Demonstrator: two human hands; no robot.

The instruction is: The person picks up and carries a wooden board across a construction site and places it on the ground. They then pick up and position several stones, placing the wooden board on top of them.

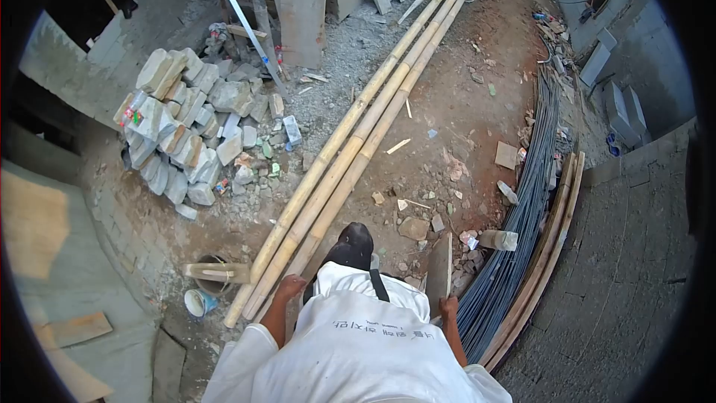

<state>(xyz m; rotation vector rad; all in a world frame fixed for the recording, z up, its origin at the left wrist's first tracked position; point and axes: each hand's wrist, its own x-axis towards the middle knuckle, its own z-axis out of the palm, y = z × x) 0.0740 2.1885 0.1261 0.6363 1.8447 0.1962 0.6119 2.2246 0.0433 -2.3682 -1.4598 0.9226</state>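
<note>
My right hand [449, 307] is closed on the edge of a wooden board [438, 272], which stands on end beside my right leg. Loosely curled, my left hand [292, 286] hangs by my other side with nothing visible in it. Under it in the view run several long bamboo poles [365, 127], laid side by side on the ground and stretching far ahead. My dark shoe [353, 242] shows just in front of my white shirt.
A heap of broken stone blocks [179, 127] lies to the left. A dark bucket [211, 276] with a wooden piece across it and a white-blue pail [199, 302] stand near the pole ends. Bundled steel bars [533, 186] and timber lengths [548, 254] run along the right.
</note>
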